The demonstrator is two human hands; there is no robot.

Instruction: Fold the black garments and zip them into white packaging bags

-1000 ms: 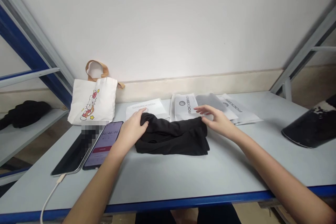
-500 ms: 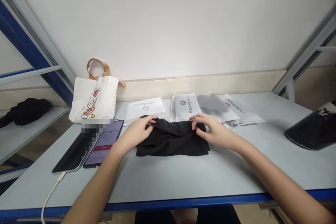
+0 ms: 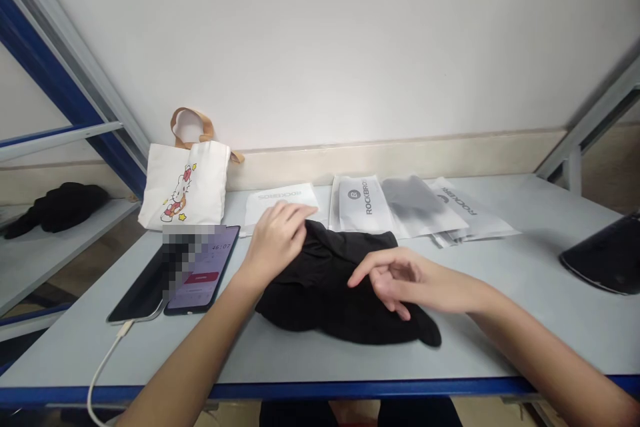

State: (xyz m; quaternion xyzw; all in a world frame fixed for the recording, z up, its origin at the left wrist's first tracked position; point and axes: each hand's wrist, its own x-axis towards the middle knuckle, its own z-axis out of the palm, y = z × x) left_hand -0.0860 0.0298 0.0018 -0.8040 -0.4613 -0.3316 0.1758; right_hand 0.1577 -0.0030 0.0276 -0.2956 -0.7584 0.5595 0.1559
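Left hand: the left hand (image 3: pixel 277 243) lies at centre-left of the frame on the upper edge of the cloth, its fingers spread over the fold; whether they pinch anything cannot be told.
Right hand: the right hand (image 3: pixel 400 280) hovers just above the cloth at centre-right, its fingers loosely curled and holding nothing.
Cloth: a crumpled, soft black fabric garment (image 3: pixel 320 300) lies bunched at the centre of the pale grey tabletop (image 3: pixel 525 287), one corner trailing toward the lower right. It looks light, limp and floppy, with no stiffness; a fold or edge, pinched with both hands, seems the best hold.
Back of tabletop: white ROCKBROS-printed sleeves (image 3: pixel 363 203) lie in a row at upper centre-right, one translucent sleeve (image 3: pixel 415 203) showing something dark inside.
Left side: a white cartoon-printed tote bag (image 3: pixel 187 187) stands upright beside two smartphones (image 3: pixel 203 270), one with a white charging cable (image 3: pixel 103 373).
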